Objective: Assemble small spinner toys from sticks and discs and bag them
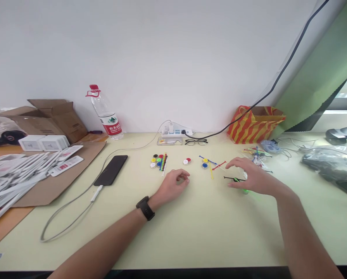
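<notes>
While the thin black stick (230,178) is lying on the desk (190,232), the right hand (250,179) is curving over it, and I cannot tell if it is pinching. It is looking light and easy to snap, so I think the middle is the best place to hold it. The left hand (173,186) is resting loosely curled, holding nothing. Coloured sticks (215,164) are sitting just behind. More room is lying toward the near edge.

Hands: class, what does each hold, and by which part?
Left hand shows nothing held, curled on the table. Right hand meets the black stick at its right end, by a green piece; a firm grip cannot be told.
</notes>
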`<action>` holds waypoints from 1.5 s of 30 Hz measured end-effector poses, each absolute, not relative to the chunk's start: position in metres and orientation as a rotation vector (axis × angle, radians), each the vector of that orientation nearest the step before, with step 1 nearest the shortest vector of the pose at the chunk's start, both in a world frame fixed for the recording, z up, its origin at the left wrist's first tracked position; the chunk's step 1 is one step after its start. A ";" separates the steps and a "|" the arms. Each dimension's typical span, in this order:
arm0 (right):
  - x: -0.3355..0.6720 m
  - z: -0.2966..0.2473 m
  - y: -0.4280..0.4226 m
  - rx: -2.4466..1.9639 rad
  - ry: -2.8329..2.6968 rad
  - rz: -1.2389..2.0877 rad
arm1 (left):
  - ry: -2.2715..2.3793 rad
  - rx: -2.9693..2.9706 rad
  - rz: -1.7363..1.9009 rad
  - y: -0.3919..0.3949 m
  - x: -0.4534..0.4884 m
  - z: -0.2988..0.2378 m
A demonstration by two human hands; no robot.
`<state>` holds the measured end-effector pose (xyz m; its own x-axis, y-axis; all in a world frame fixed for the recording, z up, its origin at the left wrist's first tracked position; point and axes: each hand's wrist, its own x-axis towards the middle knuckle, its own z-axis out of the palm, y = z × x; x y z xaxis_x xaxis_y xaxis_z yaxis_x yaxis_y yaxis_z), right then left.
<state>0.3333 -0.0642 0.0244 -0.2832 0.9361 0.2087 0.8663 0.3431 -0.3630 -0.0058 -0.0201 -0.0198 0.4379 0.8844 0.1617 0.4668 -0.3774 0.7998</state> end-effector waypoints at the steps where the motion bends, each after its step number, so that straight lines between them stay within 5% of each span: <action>1: 0.326 0.021 -0.063 -1.578 -2.233 0.262 | 1.133 2.008 0.780 -0.020 -0.006 -0.020; 10: 0.273 -0.020 -0.040 -1.717 -2.251 -0.135 | 1.123 2.014 0.767 -0.021 -0.005 -0.019; 28: 0.281 0.000 -0.039 -1.436 -1.742 -0.059 | 1.091 2.019 0.812 -0.022 -0.005 -0.018; 45: 0.275 -0.003 -0.043 -1.414 -1.849 0.050 | 1.091 2.009 0.789 -0.023 -0.006 -0.018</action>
